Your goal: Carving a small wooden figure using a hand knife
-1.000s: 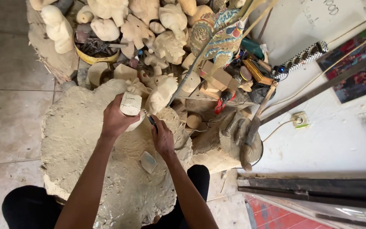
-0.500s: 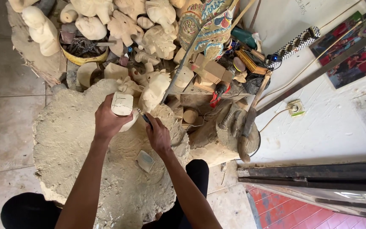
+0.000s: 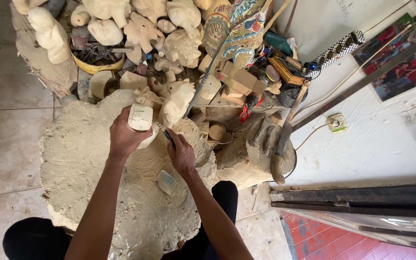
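Far to my left the pale unfinished carvings (image 3: 49, 33) stand on a wood slab's edge, out of my reach so they stay clear of the work, and beside them a yellow bowl (image 3: 95, 60) keeps dark bits together. Under my arms lies the big chopping stump (image 3: 83, 163), its top rough and pale — it serves me as a counter, low enough that I can lean over it. My left hand (image 3: 123, 137) is wrapped shut around the small wooden block (image 3: 140, 120), pressing its lower end down toward the stump so it cannot twist; the flat, marked face is turned up at me where I can see it. Just to the right, my right hand (image 3: 181, 154) is closed in a firm grip on a slim carving tool (image 3: 164, 134), the point touching the block's right side — held short, close to the tip, for control. A small flat stone-like pad (image 3: 166, 182) lies on the stump just below that wrist. Past the hands more rough figures (image 3: 176, 98) lean together, a painted carved piece (image 3: 239, 29) rises behind them, and a long-handled tool (image 3: 285, 139) rests against a stump near the white wall (image 3: 376, 139), where a socket (image 3: 337, 123) trails a cord.
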